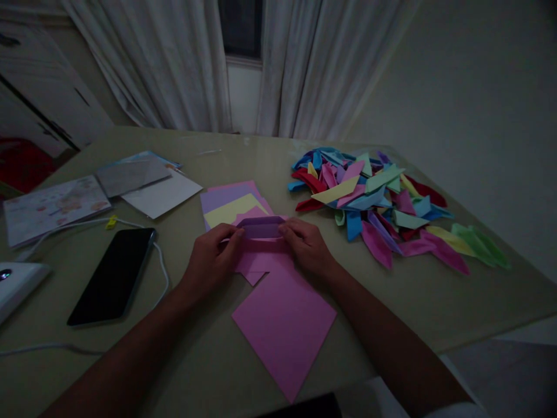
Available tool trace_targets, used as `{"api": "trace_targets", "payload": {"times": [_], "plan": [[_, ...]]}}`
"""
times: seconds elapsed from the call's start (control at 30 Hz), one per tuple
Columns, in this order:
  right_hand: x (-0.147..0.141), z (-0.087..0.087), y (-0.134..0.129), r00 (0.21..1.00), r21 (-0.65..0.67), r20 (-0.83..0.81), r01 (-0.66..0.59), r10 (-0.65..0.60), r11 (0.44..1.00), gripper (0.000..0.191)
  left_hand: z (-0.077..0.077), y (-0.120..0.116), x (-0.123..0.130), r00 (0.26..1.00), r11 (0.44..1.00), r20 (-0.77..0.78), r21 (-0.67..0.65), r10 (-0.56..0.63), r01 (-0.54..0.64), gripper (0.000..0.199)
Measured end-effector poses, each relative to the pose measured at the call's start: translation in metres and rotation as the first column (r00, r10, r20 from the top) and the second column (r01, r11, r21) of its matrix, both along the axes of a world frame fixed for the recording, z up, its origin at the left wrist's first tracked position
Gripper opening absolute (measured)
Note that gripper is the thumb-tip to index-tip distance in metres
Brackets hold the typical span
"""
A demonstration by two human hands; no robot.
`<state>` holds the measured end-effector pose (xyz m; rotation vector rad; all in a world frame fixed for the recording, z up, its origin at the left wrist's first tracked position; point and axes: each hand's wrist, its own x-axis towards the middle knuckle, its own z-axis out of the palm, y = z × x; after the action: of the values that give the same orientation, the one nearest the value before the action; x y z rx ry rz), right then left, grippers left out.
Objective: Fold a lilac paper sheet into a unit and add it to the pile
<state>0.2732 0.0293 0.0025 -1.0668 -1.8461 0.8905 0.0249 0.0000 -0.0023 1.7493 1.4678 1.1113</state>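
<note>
Folding a purple paper (260, 227) near the middle of the table (435, 290), left hand (213, 255) and right hand (307, 247) pinching its ends shut, with a big pile of folded pieces (374, 197) already sitting by the far right corner and flat sheets (230, 203) still waiting.

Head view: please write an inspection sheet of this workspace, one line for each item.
Surface: olive table, dimly lit.
Job's things: purple paper being folded; pink sheet lies nearer the person; stack of coloured sheets behind.
Clutter: pile of folded paper pieces at right; black phone, printed papers at left.
Grippers: left hand and right hand pinch the purple paper's ends.
Cables: white cable beside the phone.
Surroundings: white curtains, dark window.
</note>
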Motion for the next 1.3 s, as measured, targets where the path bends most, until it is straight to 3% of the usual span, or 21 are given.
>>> {"api": "trace_targets", "payload": {"times": [0.17, 0.43, 0.63, 0.83, 1.07, 1.3], "plan": [[-0.003, 0.001, -0.003, 0.994, -0.013, 0.106, 0.019, -0.017, 1.000, 0.016, -0.002, 0.000, -0.001, 0.993, 0.998, -0.115, 0.065, -0.011, 0.019, 0.031], [-0.012, -0.007, -0.007, 0.969, 0.118, 0.223, 0.083, -0.108, 0.990, 0.033, -0.005, -0.001, -0.002, 0.987, 0.996, -0.160, 0.084, 0.002, 0.012, 0.028], [-0.015, -0.009, -0.010, 0.924, 0.154, 0.327, 0.153, -0.196, 0.976, 0.024, -0.008, -0.002, -0.003, 0.988, 0.997, -0.154, 0.073, 0.014, -0.003, 0.023], [-0.015, -0.011, -0.011, 0.908, 0.198, 0.365, 0.138, -0.204, 0.970, 0.012, -0.005, -0.002, -0.004, 0.991, 0.997, -0.131, 0.071, 0.001, 0.008, 0.020], [-0.015, -0.006, -0.013, 0.900, 0.181, 0.405, 0.095, -0.162, 0.979, 0.005, -0.004, 0.000, -0.009, 0.987, 0.995, -0.151, 0.077, -0.055, 0.067, 0.019], [-0.012, -0.003, -0.011, 0.873, 0.181, 0.478, 0.013, -0.100, 0.983, 0.010, -0.005, 0.007, -0.019, 0.935, 0.958, -0.282, 0.122, -0.217, 0.259, 0.028]]}}
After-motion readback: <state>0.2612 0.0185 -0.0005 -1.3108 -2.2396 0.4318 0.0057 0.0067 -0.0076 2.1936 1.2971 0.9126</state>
